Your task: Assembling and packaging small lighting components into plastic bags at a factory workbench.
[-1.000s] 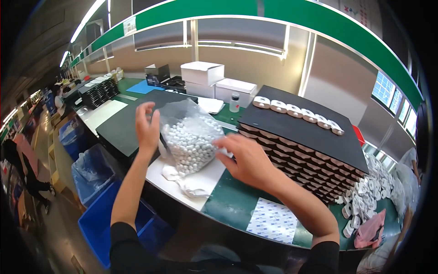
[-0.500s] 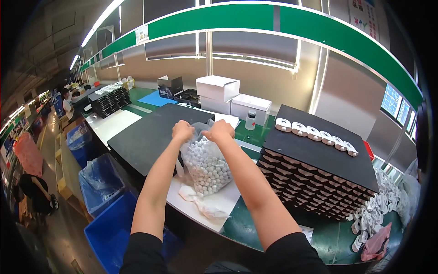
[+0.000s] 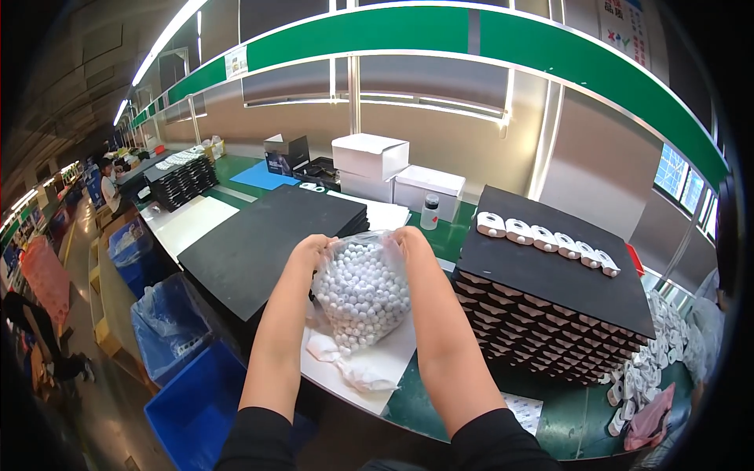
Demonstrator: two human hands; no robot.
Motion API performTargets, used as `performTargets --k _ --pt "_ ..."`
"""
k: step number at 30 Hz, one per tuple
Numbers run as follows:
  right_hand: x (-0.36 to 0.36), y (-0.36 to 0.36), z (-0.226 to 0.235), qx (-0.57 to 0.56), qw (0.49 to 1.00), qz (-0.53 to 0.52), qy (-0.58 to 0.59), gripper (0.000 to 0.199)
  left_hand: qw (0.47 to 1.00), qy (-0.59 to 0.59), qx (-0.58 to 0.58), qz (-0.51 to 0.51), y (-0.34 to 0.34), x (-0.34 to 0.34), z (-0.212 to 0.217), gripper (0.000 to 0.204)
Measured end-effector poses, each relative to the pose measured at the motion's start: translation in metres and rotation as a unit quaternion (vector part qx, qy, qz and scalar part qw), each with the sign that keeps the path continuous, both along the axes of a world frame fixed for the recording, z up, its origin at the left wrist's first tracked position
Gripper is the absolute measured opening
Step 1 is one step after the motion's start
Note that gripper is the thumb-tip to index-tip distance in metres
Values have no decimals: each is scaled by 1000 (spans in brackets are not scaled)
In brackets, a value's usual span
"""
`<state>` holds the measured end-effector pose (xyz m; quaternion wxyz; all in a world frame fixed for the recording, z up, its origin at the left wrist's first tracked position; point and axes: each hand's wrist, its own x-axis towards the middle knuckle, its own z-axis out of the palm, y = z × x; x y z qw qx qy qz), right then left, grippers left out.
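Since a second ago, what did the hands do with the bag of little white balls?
The left hand and right hand came together at the top of the clear bag of white balls and now grip it from both sides; before, they were spread apart. The stack of black trays stayed put.

Clear plastic bag of white balls [image 3: 363,292] mid-bench, white boxes [image 3: 369,155] behind, black box [image 3: 285,151] left of them

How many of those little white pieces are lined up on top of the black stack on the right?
6. The white pieces sit in one row along the far edge of the black stack of trays, running from its left end toward the right. None seem hidden.
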<state>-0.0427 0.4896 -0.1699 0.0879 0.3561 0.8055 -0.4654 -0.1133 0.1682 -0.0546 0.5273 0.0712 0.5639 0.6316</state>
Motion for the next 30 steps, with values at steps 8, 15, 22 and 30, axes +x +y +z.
performTargets --k 8,15,22,30 --pt "27 -184 57 -348 667 -528 393 9 791 543 -277 -59 -21 -38 -18 29" --pt "77 -175 98 -326 692 -520 380 6 548 835 -45 16 -19 74 40 29" --pt "80 -142 97 46 944 -317 75 5 863 382 -3 -330 -48 132 53 67" --pt "101 -236 155 287 895 -338 51 23 766 536 -76 -346 -73 127 29 72"
